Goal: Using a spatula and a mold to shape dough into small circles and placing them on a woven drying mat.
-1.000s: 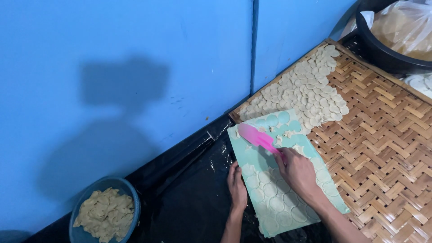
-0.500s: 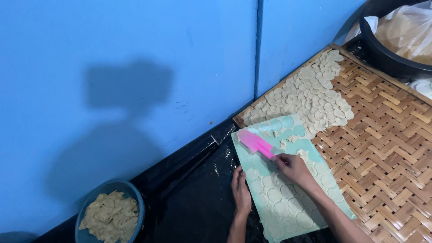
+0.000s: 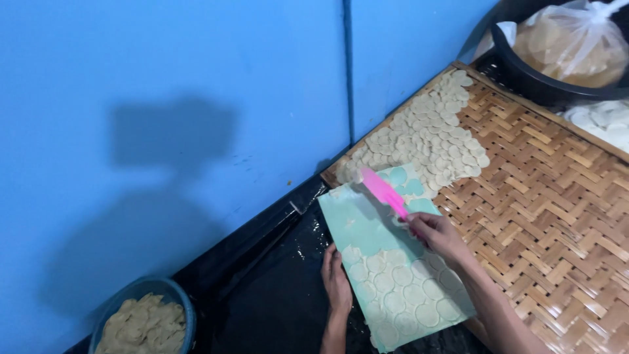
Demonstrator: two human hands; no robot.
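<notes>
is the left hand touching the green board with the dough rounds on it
Touching. The head view shows the left hand lying flat against the near left edge of the green board, fingers on its rim, with no gap between them.

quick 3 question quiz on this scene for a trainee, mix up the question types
1. True or false: the right hand holds the pink scraper over the pale green board.
2. Where does the left hand rest? A) in the blue bowl B) on the board's left edge C) on the plastic bag
3. Fill in: the thin dough rounds already moved off the board lie on a woven ____ tray.

Key: 1 true; 2 B; 3 bamboo
</notes>
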